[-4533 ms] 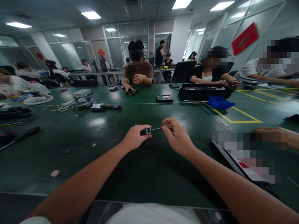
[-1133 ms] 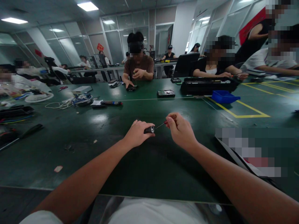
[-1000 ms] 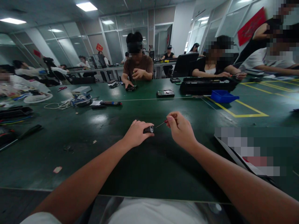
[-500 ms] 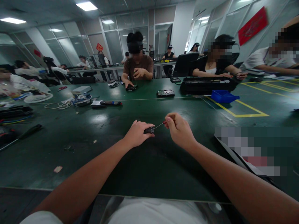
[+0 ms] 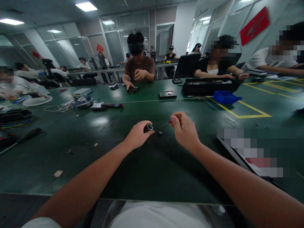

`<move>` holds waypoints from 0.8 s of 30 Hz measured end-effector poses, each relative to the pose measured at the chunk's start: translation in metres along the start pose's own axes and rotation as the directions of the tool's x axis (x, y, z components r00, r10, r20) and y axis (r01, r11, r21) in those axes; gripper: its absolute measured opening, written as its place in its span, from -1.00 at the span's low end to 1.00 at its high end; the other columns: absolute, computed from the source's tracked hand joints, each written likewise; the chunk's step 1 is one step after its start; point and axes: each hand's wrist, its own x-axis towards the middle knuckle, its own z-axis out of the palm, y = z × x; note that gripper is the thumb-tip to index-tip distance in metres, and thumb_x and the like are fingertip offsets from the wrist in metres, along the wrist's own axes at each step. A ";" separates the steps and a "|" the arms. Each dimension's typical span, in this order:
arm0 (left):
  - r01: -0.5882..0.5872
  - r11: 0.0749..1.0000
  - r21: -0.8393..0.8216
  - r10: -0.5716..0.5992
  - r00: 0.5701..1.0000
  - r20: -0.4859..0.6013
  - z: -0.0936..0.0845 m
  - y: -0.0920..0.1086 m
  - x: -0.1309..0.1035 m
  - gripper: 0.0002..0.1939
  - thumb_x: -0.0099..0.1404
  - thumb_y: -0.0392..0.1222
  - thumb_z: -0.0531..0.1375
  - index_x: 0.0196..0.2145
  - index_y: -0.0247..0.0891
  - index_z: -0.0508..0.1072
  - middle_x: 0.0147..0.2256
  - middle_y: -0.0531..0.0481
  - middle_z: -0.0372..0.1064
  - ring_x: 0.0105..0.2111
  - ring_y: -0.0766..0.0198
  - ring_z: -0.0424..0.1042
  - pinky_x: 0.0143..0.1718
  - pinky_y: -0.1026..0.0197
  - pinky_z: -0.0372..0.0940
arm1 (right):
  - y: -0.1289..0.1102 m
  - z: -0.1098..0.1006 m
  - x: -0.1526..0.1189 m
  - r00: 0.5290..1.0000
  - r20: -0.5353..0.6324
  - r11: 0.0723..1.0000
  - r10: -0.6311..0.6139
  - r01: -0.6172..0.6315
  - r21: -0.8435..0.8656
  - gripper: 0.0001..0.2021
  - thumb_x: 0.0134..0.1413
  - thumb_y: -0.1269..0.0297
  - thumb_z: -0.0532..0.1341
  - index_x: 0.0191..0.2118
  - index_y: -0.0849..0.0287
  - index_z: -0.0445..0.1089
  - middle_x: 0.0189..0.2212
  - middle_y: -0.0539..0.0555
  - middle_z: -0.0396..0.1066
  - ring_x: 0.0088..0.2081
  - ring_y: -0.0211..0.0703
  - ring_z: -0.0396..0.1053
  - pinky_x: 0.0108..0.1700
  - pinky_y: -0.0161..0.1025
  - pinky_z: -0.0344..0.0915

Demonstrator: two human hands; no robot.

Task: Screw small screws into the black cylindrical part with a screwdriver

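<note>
My left hand [image 5: 138, 134] is wrapped round a dark cylinder [image 5: 148, 127], whose round open end with a pale rim faces right. Closed round the handle of a screwdriver [image 5: 165, 124] is my right hand [image 5: 185, 130]; the thin shaft points left and down, its tip a little apart from the cylinder. A small metallic piece [image 5: 160, 133] lies on the green table [image 5: 152, 164] between the hands, just below the screwdriver tip.
Ahead lie an opened device [image 5: 167, 94], a blue tray [image 5: 226, 97] and a long black case [image 5: 210, 87]. Cables [image 5: 80, 102] and pen-like tools [image 5: 111, 105] are at the left. Across the table a person [image 5: 140, 68] handles a small device.
The small piece now shows on the table, below the screwdriver tip. My right hand has drawn the screwdriver back from the cylinder, and the cylinder's end has turned more toward the camera.
</note>
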 end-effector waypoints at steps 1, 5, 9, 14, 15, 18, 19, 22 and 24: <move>0.003 1.000 -0.013 -0.003 1.000 0.001 0.001 0.000 0.000 -0.64 0.30 -0.12 0.26 0.04 -0.18 0.42 0.00 -0.07 0.44 0.00 0.10 0.41 0.08 0.04 0.29 | 0.000 0.000 0.000 1.000 0.000 1.000 0.004 -0.004 0.007 -0.81 0.33 0.14 0.02 -0.22 0.09 0.28 -0.41 0.07 0.48 -0.36 -0.08 0.45 -0.27 -0.16 0.26; 0.010 0.999 -0.042 -0.008 0.999 0.045 0.004 0.001 -0.001 -0.61 0.37 -0.15 0.17 0.14 -0.19 0.34 0.10 -0.10 0.38 0.10 0.09 0.35 0.18 0.02 0.24 | 0.001 -0.002 0.000 1.000 -0.006 1.000 0.008 -0.008 0.030 -0.80 0.35 0.13 0.01 -0.20 0.10 0.28 -0.37 0.08 0.49 -0.32 -0.06 0.47 -0.25 -0.14 0.28; 0.039 0.999 -0.035 -0.037 0.997 0.068 0.007 0.011 -0.002 -0.62 0.39 -0.14 0.13 0.13 -0.21 0.31 0.05 -0.14 0.38 0.03 0.08 0.39 0.08 0.03 0.31 | 0.001 -0.004 0.001 0.999 -0.033 1.000 0.000 0.001 0.029 -0.79 0.35 0.13 0.01 -0.19 0.10 0.28 -0.37 0.09 0.49 -0.32 -0.05 0.47 -0.25 -0.13 0.28; 0.004 0.996 0.088 -0.018 0.987 0.159 0.012 0.020 0.004 -0.72 0.32 -0.05 0.23 -0.05 -0.17 0.45 -0.14 -0.09 0.47 -0.17 0.07 0.46 -0.14 0.05 0.36 | 0.000 -0.007 0.003 0.999 -0.052 0.999 -0.016 0.018 0.031 -0.80 0.34 0.14 0.01 -0.19 0.11 0.29 -0.37 0.10 0.49 -0.32 -0.05 0.47 -0.25 -0.12 0.28; -0.023 0.992 0.122 0.000 0.982 0.187 0.013 0.020 0.006 -0.74 0.32 -0.06 0.22 -0.07 -0.17 0.47 -0.14 -0.09 0.48 -0.16 0.07 0.45 -0.13 0.05 0.35 | 0.000 -0.007 0.003 0.999 -0.050 0.999 -0.015 0.017 0.033 -0.80 0.34 0.14 0.01 -0.19 0.11 0.29 -0.37 0.10 0.49 -0.31 -0.04 0.47 -0.24 -0.12 0.29; -0.068 0.974 0.217 0.015 0.972 0.236 0.018 0.021 0.012 -0.72 0.36 -0.10 0.17 -0.01 -0.15 0.50 -0.11 -0.09 0.45 -0.11 0.08 0.44 -0.07 0.06 0.33 | 0.002 -0.007 0.003 0.998 -0.056 0.999 -0.006 0.008 0.043 -0.79 0.34 0.13 0.01 -0.20 0.11 0.29 -0.38 0.09 0.49 -0.32 -0.05 0.48 -0.24 -0.11 0.30; -0.069 0.966 0.249 0.006 0.969 0.246 0.019 0.022 0.014 -0.70 0.38 -0.09 0.14 0.02 -0.15 0.50 -0.10 -0.10 0.45 -0.11 0.08 0.44 -0.07 0.06 0.33 | 0.003 -0.007 0.003 0.998 -0.062 0.999 -0.005 0.008 0.046 -0.79 0.34 0.12 0.01 -0.20 0.11 0.29 -0.38 0.09 0.49 -0.32 -0.05 0.48 -0.25 -0.12 0.30; -0.064 0.940 0.335 -0.028 0.964 0.264 0.024 0.023 0.019 -0.64 0.41 -0.04 0.10 0.07 -0.12 0.49 -0.08 -0.10 0.43 -0.08 0.06 0.44 -0.09 0.08 0.35 | 0.004 -0.007 0.004 0.997 -0.078 0.998 -0.012 0.016 0.053 -0.78 0.34 0.12 0.02 -0.20 0.11 0.29 -0.38 0.08 0.48 -0.33 -0.06 0.48 -0.25 -0.13 0.30; -0.071 0.924 0.377 -0.040 0.960 0.277 0.027 0.023 0.022 -0.63 0.40 0.01 0.09 0.07 -0.09 0.49 -0.08 -0.10 0.43 -0.08 0.05 0.44 -0.14 0.08 0.36 | 0.004 -0.008 0.004 0.997 -0.074 0.998 -0.011 0.015 0.057 -0.79 0.34 0.13 0.02 -0.20 0.11 0.29 -0.38 0.07 0.48 -0.33 -0.08 0.48 -0.25 -0.14 0.30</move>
